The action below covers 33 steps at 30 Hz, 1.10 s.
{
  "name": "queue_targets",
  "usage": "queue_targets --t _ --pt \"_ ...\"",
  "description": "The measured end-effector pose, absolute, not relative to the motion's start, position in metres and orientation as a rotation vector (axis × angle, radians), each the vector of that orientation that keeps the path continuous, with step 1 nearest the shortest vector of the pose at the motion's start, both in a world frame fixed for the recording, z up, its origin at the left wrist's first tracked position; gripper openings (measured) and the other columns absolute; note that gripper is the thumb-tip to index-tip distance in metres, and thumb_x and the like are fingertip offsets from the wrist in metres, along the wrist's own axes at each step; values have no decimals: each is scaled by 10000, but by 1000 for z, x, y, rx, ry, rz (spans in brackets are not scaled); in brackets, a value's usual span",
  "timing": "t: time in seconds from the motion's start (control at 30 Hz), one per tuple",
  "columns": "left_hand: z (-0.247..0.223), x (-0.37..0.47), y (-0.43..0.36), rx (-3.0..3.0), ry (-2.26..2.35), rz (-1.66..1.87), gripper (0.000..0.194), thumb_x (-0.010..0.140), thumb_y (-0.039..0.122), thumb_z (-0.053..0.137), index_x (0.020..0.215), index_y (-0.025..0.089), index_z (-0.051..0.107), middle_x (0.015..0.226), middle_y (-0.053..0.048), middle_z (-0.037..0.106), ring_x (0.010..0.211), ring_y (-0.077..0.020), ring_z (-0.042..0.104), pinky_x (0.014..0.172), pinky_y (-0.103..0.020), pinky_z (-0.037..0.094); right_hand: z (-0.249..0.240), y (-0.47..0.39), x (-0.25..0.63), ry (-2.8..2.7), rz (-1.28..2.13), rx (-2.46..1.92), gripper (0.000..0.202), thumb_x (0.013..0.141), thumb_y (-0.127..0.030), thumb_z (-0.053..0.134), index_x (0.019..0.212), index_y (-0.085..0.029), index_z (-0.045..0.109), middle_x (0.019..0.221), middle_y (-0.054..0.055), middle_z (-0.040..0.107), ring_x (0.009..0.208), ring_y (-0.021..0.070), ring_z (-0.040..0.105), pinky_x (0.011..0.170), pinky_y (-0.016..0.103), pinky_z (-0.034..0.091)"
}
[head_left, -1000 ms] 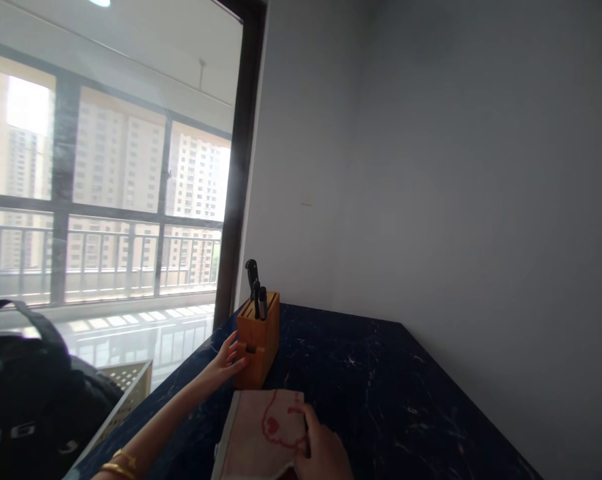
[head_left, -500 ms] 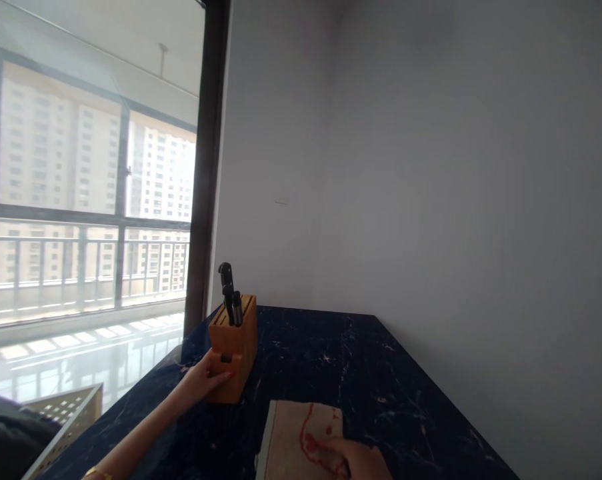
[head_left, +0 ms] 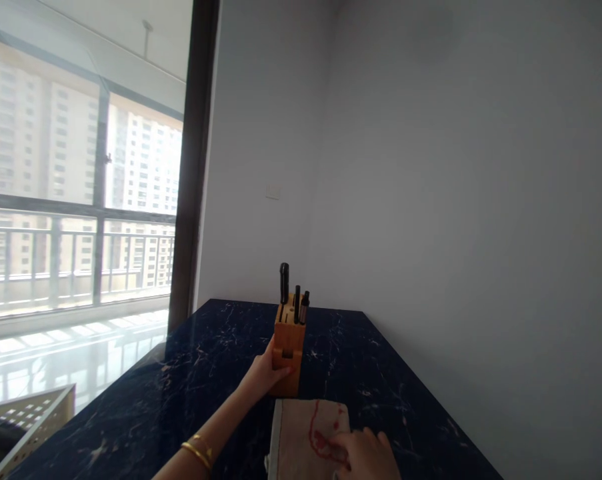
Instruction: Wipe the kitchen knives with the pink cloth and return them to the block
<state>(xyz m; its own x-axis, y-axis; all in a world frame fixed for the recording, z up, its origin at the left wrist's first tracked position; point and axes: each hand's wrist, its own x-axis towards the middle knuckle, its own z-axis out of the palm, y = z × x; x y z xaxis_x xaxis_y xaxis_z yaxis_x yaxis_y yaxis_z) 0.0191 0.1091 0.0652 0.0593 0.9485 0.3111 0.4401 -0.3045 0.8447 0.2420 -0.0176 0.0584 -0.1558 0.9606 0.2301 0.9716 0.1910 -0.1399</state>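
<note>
My left hand [head_left: 261, 375] grips the near lower part of a wooden knife block [head_left: 288, 340], its thumb across the front face. The block stands upright on the dark blue marbled table, with several black-handled pieces in its slots, among them a knife [head_left: 284, 283]. In front of it lies a folded beige cloth [head_left: 301, 433] with a red pattern, cut off by the lower edge of the view. My right hand [head_left: 368, 453] is on the cloth's right side, fingers curled and pinching it; part of this hand is out of view.
The dark blue tabletop [head_left: 221, 347] reaches back to a grey wall [head_left: 431, 200]. On the left, below the table's edge, is a light perforated basket [head_left: 41, 420] with something dark in it. Beyond stand a dark door frame [head_left: 191, 167] and large windows.
My left hand has moved the knife block to the right, and the block has turned so its narrow front faces me. My right hand stays on the cloth. The view has shifted slightly.
</note>
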Motion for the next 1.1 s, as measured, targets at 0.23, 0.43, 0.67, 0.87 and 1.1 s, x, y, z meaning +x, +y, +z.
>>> queue_targets --t 0.23,0.43,0.67,0.87,1.1 --pt "68 81 109 1809 1459 1164 853 668 262 653 1376 167 186 1071 -86 659 996 -232 601 839 -281 428 60 -13 254 -2082 -108 -1929 441 625 -43 459 890 -318 681 883 37 689 889 264 584 789 434 347" --pt "71 111 99 1811 1481 1137 848 726 261 609 1393 144 98 1118 -111 631 1018 -227 585 836 -270 411 59 -6 264 -2060 -121 -1966 396 665 -69 474 900 -310 682 870 51 685 876 267 578 775 428 333" --pt "75 125 95 1814 1512 1078 836 752 262 589 1393 132 67 1130 -121 622 1017 -227 583 817 -263 409 68 -9 266 -2024 -149 -1986 359 714 -93 461 926 -287 676 891 65 675 896 255 566 787 395 314" --pt "75 117 92 1887 1532 1003 776 769 243 551 1392 145 99 1125 -81 630 1048 -210 565 855 -252 394 68 -9 266 -2014 -114 -1969 365 722 -124 455 947 -322 664 919 49 655 926 245 542 782 377 314" --pt "72 86 70 2109 1526 915 722 721 208 555 1330 -32 250 1388 -215 320 1291 -251 269 1026 -283 235 76 -14 268 -1995 -115 -1955 319 756 -192 449 924 -353 667 879 41 652 904 256 542 803 432 309"
